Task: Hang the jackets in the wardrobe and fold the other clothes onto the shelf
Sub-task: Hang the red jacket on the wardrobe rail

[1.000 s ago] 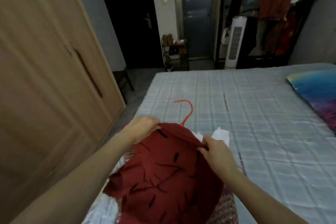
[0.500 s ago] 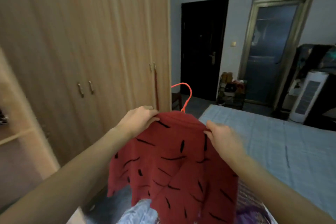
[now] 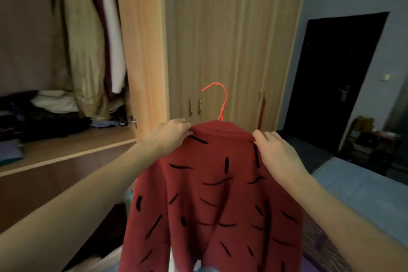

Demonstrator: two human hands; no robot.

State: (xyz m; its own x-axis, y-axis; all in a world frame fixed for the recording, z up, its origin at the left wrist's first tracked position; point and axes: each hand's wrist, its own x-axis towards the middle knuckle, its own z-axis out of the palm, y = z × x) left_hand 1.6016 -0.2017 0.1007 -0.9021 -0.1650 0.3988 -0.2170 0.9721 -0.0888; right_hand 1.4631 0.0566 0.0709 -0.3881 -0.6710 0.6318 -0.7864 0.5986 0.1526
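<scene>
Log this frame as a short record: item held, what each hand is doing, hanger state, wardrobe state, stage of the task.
item: red jacket with black dashes, on an orange hanger
left hand: grips the left shoulder
right hand: grips the right shoulder
hanger: hook free, on no rail
wardrobe: left section open, beige coat hanging inside, folded clothes on the shelf
stage: jacket not yet hung

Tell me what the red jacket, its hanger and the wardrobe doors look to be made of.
Red jacket: soft matte fabric, maybe fleece or knit; it drapes in folds, with black dashes across it.
Hanger: only a thin orange-red hook shows; probably coated wire or plastic, hard to tell.
Wardrobe doors: light wood or wood-look laminate with vertical grain and a dull sheen; the small handles look like metal.
</scene>
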